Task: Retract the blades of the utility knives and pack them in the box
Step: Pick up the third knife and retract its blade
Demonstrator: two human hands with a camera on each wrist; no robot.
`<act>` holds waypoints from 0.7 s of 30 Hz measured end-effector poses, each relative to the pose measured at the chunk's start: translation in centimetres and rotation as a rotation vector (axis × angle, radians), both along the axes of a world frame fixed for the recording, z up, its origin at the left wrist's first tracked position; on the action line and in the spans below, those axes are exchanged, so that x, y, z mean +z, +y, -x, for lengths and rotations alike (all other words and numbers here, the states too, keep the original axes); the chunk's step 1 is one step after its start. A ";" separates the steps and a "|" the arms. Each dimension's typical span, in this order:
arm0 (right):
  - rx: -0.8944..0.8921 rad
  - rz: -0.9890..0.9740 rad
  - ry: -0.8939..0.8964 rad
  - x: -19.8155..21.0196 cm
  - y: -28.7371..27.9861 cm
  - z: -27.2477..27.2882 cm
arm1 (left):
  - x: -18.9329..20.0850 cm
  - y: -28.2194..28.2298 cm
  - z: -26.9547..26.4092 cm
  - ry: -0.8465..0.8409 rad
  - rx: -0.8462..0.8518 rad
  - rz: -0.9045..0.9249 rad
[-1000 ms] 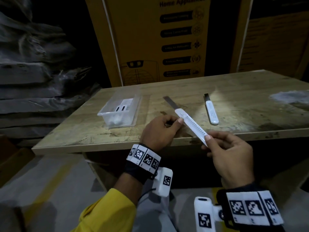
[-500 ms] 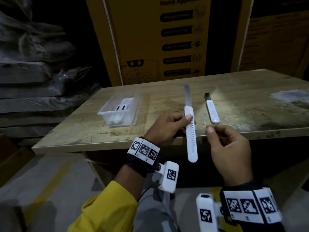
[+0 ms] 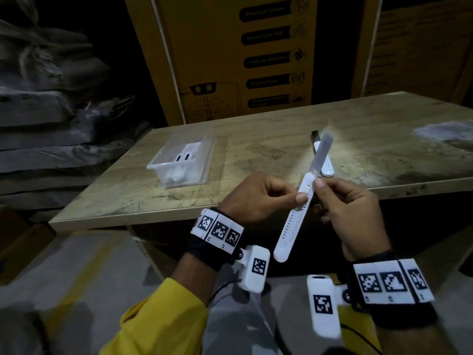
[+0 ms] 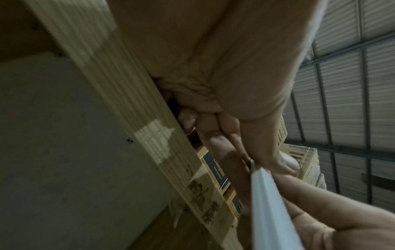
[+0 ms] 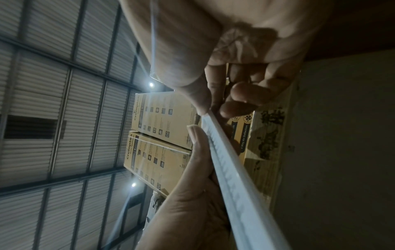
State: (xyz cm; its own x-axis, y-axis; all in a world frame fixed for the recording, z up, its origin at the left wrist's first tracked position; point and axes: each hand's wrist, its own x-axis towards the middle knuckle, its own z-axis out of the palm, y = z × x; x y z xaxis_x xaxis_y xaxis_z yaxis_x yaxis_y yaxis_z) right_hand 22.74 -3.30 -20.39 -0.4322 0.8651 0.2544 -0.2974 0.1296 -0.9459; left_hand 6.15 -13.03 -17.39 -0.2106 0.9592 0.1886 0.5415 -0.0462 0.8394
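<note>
Stacked yellow appliance cartons (image 3: 230,57) backed the worn wooden tabletop (image 3: 256,160), where a clear plastic box (image 3: 179,162) held packed knives and a second utility knife (image 3: 326,166) lay. Over the near edge both hands held a white utility knife (image 3: 294,216), blade (image 3: 321,155) fully out: left hand (image 3: 256,198) fingers pinching the handle, right hand (image 3: 350,213) fingers at the slider. It looked light, stiff, smooth plastic; best gripped mid-handle, clear of the thin blade.
</note>
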 end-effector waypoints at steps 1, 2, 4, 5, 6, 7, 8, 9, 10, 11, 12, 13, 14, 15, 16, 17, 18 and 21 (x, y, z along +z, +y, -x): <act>-0.011 -0.006 0.000 0.1 0.0 0.0 | 0.1 -0.1 0.0 0.001 0.001 0.002; -0.025 -0.012 0.005 0.1 0.0 -0.1 | 0.1 -0.1 -0.1 0.002 0.000 0.001; -0.063 -0.006 0.032 0.2 -0.1 -0.1 | 0.2 -0.2 -0.1 -0.013 -0.006 0.004; -0.084 0.012 0.050 0.3 -0.1 -0.1 | 0.2 -0.3 -0.1 -0.019 -0.010 0.008; -0.104 0.033 0.069 0.4 0.0 -0.1 | 0.2 -0.3 0.0 -0.021 -0.016 0.013; -0.121 0.053 0.091 0.5 0.1 -0.2 | 0.1 -0.5 0.0 -0.020 -0.029 0.019; -0.137 0.069 0.115 0.6 0.2 -0.4 | 0.1 -0.6 0.1 -0.010 -0.043 0.027; -0.152 0.082 0.138 0.7 0.3 -0.5 | 0.1 -0.8 0.2 0.001 -0.056 0.038; -0.170 0.091 0.157 0.9 0.5 -0.7 | 0.1 -0.9 0.3 0.005 -0.063 0.052; -0.187 0.098 0.175 1.0 0.6 -0.8 | 0.3 -1.0 0.3 0.000 -0.069 0.064; -0.202 0.100 0.196 1.1 0.7 -1.0 | 0.4 -1.1 0.4 -0.007 -0.075 0.078; -0.214 0.100 0.217 1.2 0.8 -1.1 | 0.6 -1.2 0.5 -0.015 -0.084 0.094; -0.223 0.099 0.233 1.2 1.0 -1.2 | 0.7 -1.3 0.6 -0.015 -0.093 0.107; -0.229 0.100 0.244 1.2 1.1 -1.3 | 0.9 -1.4 0.7 -0.015 -0.104 0.121; -0.234 0.105 0.252 1.2 1.2 -1.3 | 0.9 -1.4 0.7 -0.018 -0.114 0.134; -0.235 0.111 0.258 1.1 1.3 -1.3 | 1.0 -1.5 0.7 -0.026 -0.117 0.147; -0.234 0.116 0.261 1.1 1.4 -1.3 | 1.1 -1.5 0.8 -0.033 -0.120 0.156; -0.202 0.113 0.244 1.1 1.4 -1.1 | 1.1 -1.4 0.8 -0.036 -0.114 0.163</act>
State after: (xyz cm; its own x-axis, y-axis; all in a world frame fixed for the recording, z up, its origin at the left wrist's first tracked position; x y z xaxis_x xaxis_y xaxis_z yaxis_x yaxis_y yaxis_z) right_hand 23.81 -1.86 -19.28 -0.1872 0.9558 0.2268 -0.4958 0.1073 -0.8618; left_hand 5.36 -14.46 -16.29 -0.1026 0.9945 0.0231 0.5101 0.0326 0.8595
